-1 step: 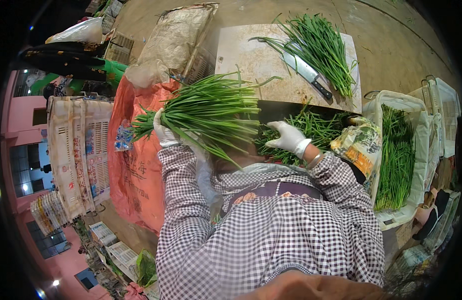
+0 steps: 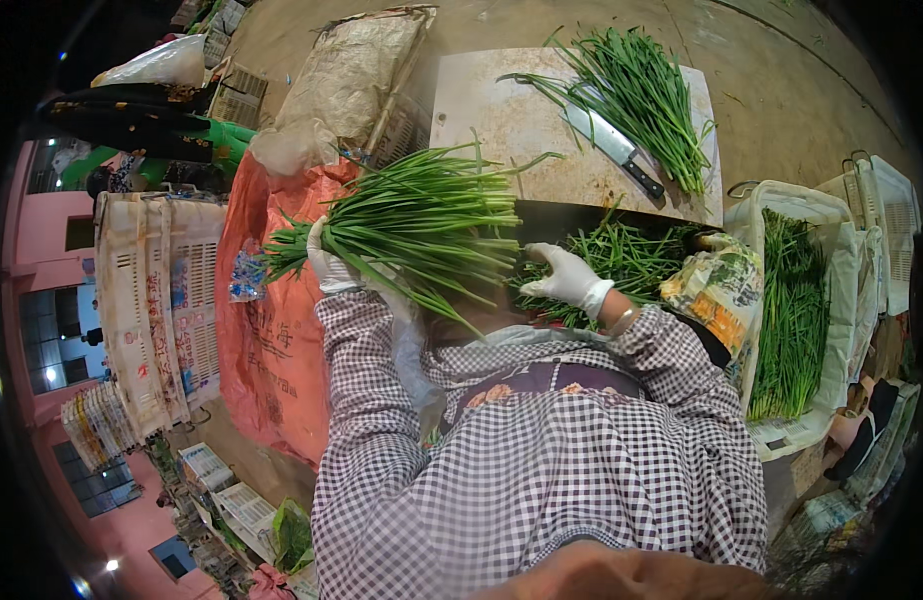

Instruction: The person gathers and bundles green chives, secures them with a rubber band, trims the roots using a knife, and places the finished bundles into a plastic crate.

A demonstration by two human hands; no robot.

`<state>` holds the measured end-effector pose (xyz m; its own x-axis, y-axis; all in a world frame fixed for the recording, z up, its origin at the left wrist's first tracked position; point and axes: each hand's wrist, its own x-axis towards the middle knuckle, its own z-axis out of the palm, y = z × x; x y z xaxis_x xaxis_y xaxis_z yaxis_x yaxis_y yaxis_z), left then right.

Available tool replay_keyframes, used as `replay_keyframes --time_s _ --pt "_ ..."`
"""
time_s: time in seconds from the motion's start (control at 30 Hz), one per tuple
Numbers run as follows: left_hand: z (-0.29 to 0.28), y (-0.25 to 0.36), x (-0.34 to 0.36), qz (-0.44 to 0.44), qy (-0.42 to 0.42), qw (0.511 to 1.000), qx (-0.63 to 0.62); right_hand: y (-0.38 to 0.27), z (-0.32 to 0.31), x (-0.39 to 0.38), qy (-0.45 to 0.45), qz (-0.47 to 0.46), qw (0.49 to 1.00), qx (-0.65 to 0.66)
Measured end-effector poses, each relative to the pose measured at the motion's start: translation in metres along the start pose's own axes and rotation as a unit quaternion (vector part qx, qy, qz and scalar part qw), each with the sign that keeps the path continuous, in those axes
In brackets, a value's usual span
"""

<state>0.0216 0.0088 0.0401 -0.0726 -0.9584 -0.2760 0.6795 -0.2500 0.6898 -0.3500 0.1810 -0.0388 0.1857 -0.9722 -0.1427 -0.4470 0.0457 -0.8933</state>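
My left hand, in a white glove, grips the stem end of a thick bundle of long green chives, held level with its tips pointing right. My right hand, also gloved, has its fingers spread and rests on a loose pile of chives just below the board. Beyond them lies a pale cutting board. On it are a broad knife with a dark handle and another heap of chives.
A white plastic basket at the right holds more chives. A printed bag sits beside it. An orange sack lies at the left, next to stacked white crates. A worn sack lies beyond.
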Motion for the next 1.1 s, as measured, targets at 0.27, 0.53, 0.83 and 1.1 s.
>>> replay_keyframes --time_s 0.27,0.53,0.83,1.1 --pt "0.004 -0.003 0.000 -0.024 -0.011 0.999 -0.030 -0.031 0.033 0.009 -0.122 0.163 0.911 0.359" --pt "-0.021 0.001 0.010 -0.039 -0.018 0.998 -0.053 0.039 -0.035 -0.006 -0.043 0.048 0.986 -0.157" --pt "-0.025 -0.004 0.012 0.003 -0.071 0.995 -0.075 -0.053 0.011 0.042 0.069 0.141 0.840 0.519" --pt "-0.024 -0.002 -0.005 -0.014 -0.126 0.982 -0.139 0.022 -0.035 0.003 -0.218 -0.022 0.974 0.057"
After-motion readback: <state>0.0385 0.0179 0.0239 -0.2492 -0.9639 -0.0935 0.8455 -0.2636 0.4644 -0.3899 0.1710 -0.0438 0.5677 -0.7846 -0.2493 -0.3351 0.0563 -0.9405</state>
